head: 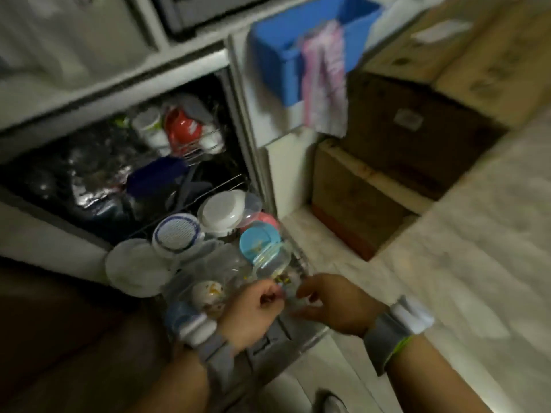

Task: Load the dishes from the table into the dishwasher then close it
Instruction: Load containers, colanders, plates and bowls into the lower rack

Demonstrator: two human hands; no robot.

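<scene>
Both hands: left hand (253, 305) is seen curled, perhaps pinching something small; right hand (331, 302) loosely curled, its hold not discernible.
Dishes: packed in the pulled-out rack (301, 260).
Risk: a clear container (271, 263) at the rack's near edge could be knocked loose.

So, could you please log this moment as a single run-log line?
dishwasher: open, lower rack out | left hand: curled over rack's near end | right hand: loosely curled beside it | held item: unclear
</scene>
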